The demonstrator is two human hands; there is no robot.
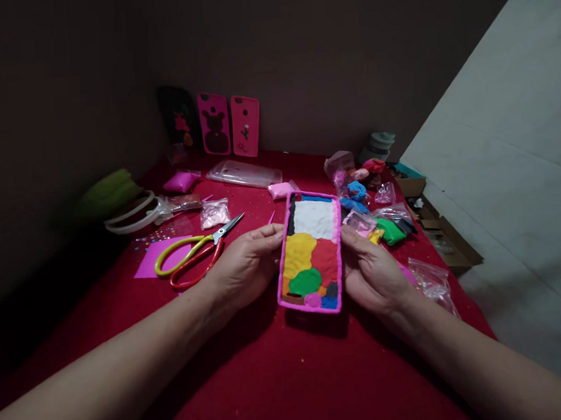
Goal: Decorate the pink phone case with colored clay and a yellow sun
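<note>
Between both hands I hold up a phone case (308, 253) covered in modelling clay, with a pink rim around patches of white, yellow, red, green, blue and other colours. My left hand (253, 261) grips its left edge, thumb toward the front. On the right edge, my right hand (370, 267) closes with its thumb along the side; the fingers of both hands are partly hidden behind the case. The case is tilted toward me above the red tablecloth (294, 383). Scissors (201, 248) with yellow and red handles lie just left of my left hand, blades pointing away.
Decorated phone cases (213, 124) lean against the back wall, with clear cases (243, 174) lying before them. Bagged clay (389, 230) in several colours clutters the right side. A pink sheet (156, 262) and white hoops (132, 215) lie left. Cardboard boxes (447, 235) stand beyond the right edge.
</note>
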